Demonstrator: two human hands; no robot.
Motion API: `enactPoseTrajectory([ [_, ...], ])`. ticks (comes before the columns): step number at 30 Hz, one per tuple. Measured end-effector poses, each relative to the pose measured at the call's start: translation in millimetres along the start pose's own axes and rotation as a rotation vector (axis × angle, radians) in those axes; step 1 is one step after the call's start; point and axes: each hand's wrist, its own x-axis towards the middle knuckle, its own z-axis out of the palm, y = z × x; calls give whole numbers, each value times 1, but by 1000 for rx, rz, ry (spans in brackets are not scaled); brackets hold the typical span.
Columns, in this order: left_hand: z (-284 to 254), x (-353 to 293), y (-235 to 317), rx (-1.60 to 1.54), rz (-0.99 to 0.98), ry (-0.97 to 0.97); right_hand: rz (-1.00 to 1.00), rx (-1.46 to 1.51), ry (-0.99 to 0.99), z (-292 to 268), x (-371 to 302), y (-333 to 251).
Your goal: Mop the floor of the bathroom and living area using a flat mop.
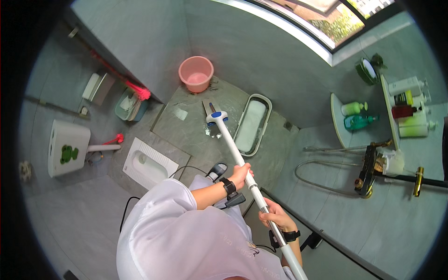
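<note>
A long white-and-metal mop pole (227, 140) runs slantwise from my body down to the floor, with a blue-and-white joint near its foot. My left hand (240, 176) is closed around the white pole at its middle. Farther up the pole, nearer my body, my right hand (276, 215) is wrapped round the metal part. The narrow grey mop head (208, 107) rests on the wet grey floor, between a pink basin and a long bucket (269, 108) with a pale rim. Whitish liquid or foam lies in that bucket.
The pink basin (196, 70) stands in the far corner. A white squat toilet (148, 161) is set in the floor at left, near a bin (122, 106) and a white cistern (70, 148). Corner shelves (337, 116) with bottles and a shower fixture (367, 170) are at right.
</note>
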Motion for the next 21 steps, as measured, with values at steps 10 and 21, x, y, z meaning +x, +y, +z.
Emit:
enactPoseTrajectory([
  [10, -44, -63, -9, -183, 212, -9, 82, -264, -127, 55, -16, -6],
  [21, -104, -193, -59, -540, 369, -121, 244, -641, -300, 163, -78, 17],
])
